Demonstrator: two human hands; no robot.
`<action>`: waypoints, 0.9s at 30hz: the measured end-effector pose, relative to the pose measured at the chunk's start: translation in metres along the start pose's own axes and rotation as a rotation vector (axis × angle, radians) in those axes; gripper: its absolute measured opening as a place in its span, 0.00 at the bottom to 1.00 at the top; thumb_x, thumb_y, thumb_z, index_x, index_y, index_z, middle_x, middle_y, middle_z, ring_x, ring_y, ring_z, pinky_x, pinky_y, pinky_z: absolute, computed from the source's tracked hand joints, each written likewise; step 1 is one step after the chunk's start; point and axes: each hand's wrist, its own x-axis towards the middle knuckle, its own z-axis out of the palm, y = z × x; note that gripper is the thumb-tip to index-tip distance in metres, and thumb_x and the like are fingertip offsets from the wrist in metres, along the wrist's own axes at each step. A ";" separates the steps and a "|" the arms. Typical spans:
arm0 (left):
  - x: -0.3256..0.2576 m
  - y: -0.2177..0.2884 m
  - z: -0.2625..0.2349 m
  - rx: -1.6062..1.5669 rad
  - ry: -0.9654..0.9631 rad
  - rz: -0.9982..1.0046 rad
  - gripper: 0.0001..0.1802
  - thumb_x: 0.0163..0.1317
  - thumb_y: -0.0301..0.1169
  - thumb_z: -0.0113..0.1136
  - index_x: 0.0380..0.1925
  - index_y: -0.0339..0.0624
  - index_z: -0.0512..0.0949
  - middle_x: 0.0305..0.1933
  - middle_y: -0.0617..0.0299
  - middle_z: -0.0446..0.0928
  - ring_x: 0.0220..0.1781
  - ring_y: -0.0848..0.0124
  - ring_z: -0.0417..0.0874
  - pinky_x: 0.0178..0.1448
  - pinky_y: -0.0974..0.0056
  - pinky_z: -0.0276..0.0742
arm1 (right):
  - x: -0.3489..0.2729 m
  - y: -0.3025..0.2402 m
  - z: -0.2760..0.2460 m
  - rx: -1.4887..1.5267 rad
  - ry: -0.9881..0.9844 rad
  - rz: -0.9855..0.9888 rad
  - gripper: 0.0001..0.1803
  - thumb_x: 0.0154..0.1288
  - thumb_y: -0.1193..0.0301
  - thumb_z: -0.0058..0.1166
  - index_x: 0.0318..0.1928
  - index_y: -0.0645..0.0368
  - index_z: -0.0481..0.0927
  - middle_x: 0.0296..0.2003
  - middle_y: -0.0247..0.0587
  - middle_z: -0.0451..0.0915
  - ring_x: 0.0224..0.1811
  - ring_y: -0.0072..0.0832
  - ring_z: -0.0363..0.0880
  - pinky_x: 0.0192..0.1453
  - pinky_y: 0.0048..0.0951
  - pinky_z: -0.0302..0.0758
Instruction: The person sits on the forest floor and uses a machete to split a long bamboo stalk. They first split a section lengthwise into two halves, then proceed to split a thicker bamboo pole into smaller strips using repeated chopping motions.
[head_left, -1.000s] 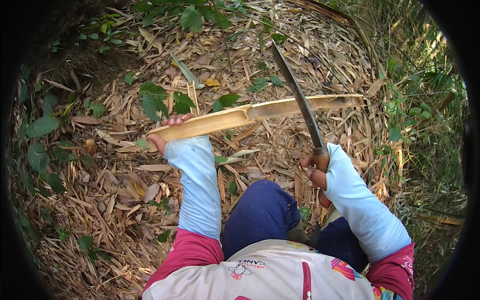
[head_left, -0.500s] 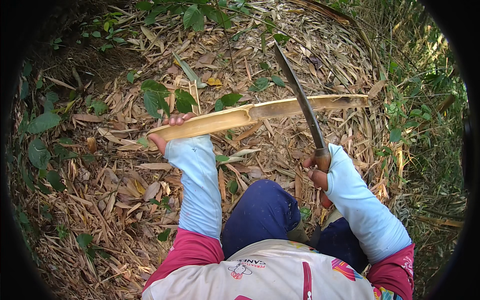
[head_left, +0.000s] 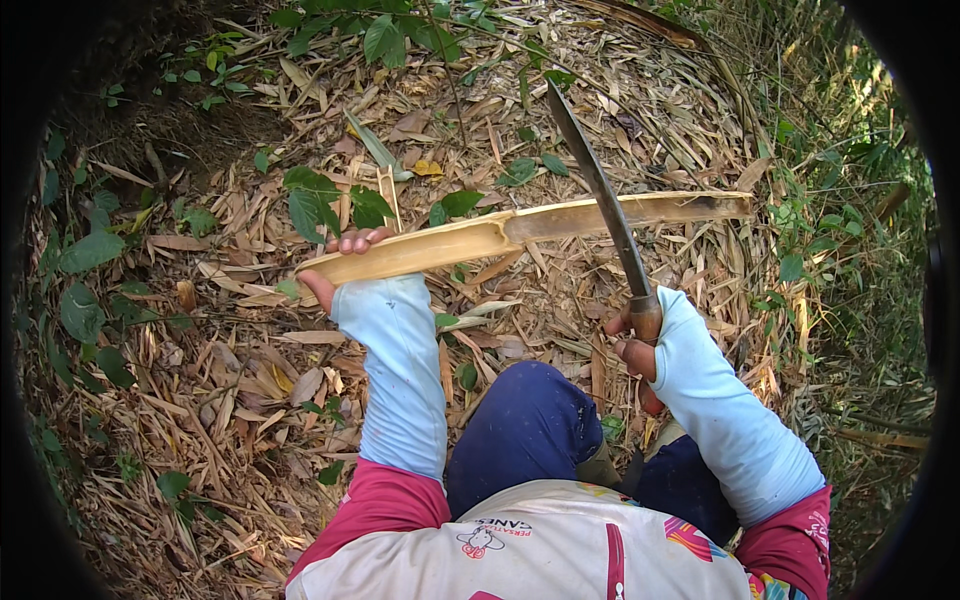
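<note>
My left hand (head_left: 345, 258) grips the near-left end of a long split bamboo piece (head_left: 430, 246), thumb below and fingers over the far edge. The bamboo's hollow, pale yellow inside faces up; a node crosses its middle, and the right half is darker within. In my right hand (head_left: 640, 345) is a machete (head_left: 604, 197), held by its wooden handle. Its long dark blade points up and away, tilted left, and crosses in front of the bamboo's right half. Whether blade and bamboo touch, I cannot tell.
Dry bamboo leaves (head_left: 250, 400) cover the ground. Low green plants (head_left: 90, 250) grow at the left, and a leafy branch (head_left: 390, 35) hangs at the far side. Grass and brush (head_left: 850, 250) line the right. My bent knee (head_left: 525, 420) is between my arms.
The bamboo piece has shifted slightly to the right with my left hand on it. My right hand and the machete have hardly moved.
</note>
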 end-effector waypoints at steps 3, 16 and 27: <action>-0.001 -0.001 0.001 0.005 0.012 -0.009 0.32 0.66 0.63 0.54 0.36 0.40 0.72 0.32 0.60 0.71 0.38 0.68 0.74 0.52 0.59 0.73 | 0.000 0.002 0.000 -0.008 0.005 -0.016 0.21 0.55 0.75 0.60 0.50 0.60 0.70 0.34 0.36 0.75 0.24 0.20 0.73 0.18 0.24 0.72; -0.020 -0.015 0.008 -0.037 0.059 -0.047 0.31 0.68 0.61 0.54 0.37 0.38 0.71 0.33 0.59 0.72 0.39 0.67 0.75 0.54 0.59 0.73 | 0.005 0.010 0.002 0.043 0.090 -0.124 0.19 0.57 0.69 0.65 0.47 0.59 0.75 0.26 0.33 0.77 0.28 0.19 0.74 0.33 0.25 0.74; -0.031 -0.024 0.021 0.017 0.121 -0.106 0.27 0.66 0.59 0.57 0.39 0.44 0.75 0.34 0.61 0.73 0.38 0.67 0.75 0.53 0.57 0.74 | 0.013 0.019 0.000 0.050 0.082 -0.118 0.28 0.56 0.64 0.68 0.53 0.61 0.70 0.43 0.42 0.81 0.29 0.22 0.75 0.33 0.28 0.76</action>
